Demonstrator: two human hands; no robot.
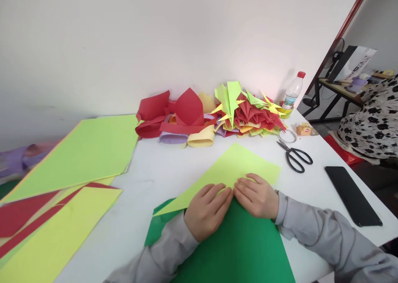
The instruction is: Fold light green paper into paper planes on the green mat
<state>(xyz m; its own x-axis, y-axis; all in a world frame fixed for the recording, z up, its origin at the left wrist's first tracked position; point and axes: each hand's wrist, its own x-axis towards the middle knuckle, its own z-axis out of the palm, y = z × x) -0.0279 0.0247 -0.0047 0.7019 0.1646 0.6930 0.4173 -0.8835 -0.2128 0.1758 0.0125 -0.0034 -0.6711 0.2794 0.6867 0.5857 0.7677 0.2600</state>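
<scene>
A sheet of yellow-green paper [234, 160] lies on top of a dark green sheet [239, 250] in front of me. Along its near edge, my left hand [208, 210] pinches the paper, thumb and fingers pressed together. My right hand [256, 195] grips the same edge just to the right, its fingertips almost touching those of the left. The hands cover part of that edge, so I cannot see how it is folded beneath them. On the left the paper tapers to a long point over the green sheet.
Stacked coloured sheets [93, 150] lie on the left of the white table. Curled red paper pieces [188, 111] and folded spiky pieces [248, 111] sit against the wall. Scissors [294, 156], a tape roll [287, 136], a bottle [292, 92], a wrapped snack [304, 129] and a black phone [353, 196] are rightward. A person [371, 113] sits beyond.
</scene>
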